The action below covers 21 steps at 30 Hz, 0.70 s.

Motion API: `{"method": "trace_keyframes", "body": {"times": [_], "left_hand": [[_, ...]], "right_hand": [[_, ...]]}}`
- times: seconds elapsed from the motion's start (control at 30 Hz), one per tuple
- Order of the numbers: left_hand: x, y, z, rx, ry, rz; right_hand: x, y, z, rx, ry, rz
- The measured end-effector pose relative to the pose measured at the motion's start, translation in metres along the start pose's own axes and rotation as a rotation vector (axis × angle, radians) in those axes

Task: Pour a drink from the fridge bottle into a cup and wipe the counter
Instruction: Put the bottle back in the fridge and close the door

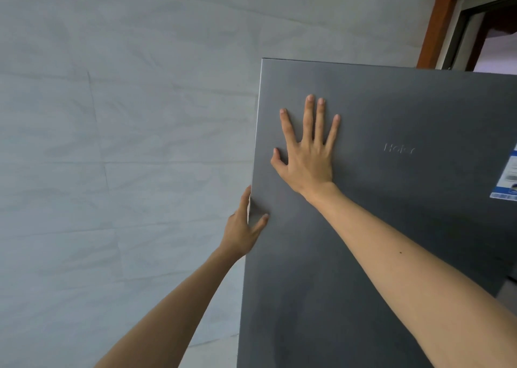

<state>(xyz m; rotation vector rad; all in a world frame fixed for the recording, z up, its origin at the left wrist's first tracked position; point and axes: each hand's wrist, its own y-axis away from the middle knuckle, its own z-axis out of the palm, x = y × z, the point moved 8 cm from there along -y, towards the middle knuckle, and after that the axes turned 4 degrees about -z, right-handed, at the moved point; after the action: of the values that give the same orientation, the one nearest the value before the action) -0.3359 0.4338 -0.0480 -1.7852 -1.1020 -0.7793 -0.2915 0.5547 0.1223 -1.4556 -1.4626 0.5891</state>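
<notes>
The dark grey metal fridge door (377,227) fills the right of the frame. Your right hand (307,160) presses flat on it at centre, fingers (309,116) spread apart. Your left hand (243,227) grips its left edge, thumb on the front. The pale tiled wall (112,144) is at left.

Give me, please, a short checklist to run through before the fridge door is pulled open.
1. Left hand grips the fridge door at its left edge: ok.
2. Right hand clear of the door: not ok, it lies flat on the front.
3. Door ajar: cannot tell.
4. Bottle inside: cannot tell, the door hides it.
5. Cup ready: cannot tell, none in view.
</notes>
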Motion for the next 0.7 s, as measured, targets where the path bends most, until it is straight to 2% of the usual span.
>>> {"method": "trace_keyframes", "body": {"times": [0.13, 0.23, 0.4, 0.57, 0.7], "left_hand": [[-0.029, 0.030, -0.043, 0.024, -0.213, -0.116], [-0.052, 0.059, -0.089, 0.019, -0.355, -0.181], [-0.088, 0.114, -0.169, -0.017, -0.575, -0.251], [-0.118, 0.179, -0.255, -0.003, -0.673, -0.369], [-0.136, 0.237, -0.323, 0.037, -0.742, -0.469]], "right_hand": [[-0.026, 0.025, 0.006, -0.162, -0.001, 0.003], [-0.062, 0.054, 0.016, -0.300, -0.054, -0.084], [-0.169, 0.095, 0.011, -0.539, -0.359, -0.403], [-0.269, 0.119, -0.013, -0.780, -0.536, -0.502], [-0.343, 0.132, -0.039, -0.882, -0.584, -0.597]]}}
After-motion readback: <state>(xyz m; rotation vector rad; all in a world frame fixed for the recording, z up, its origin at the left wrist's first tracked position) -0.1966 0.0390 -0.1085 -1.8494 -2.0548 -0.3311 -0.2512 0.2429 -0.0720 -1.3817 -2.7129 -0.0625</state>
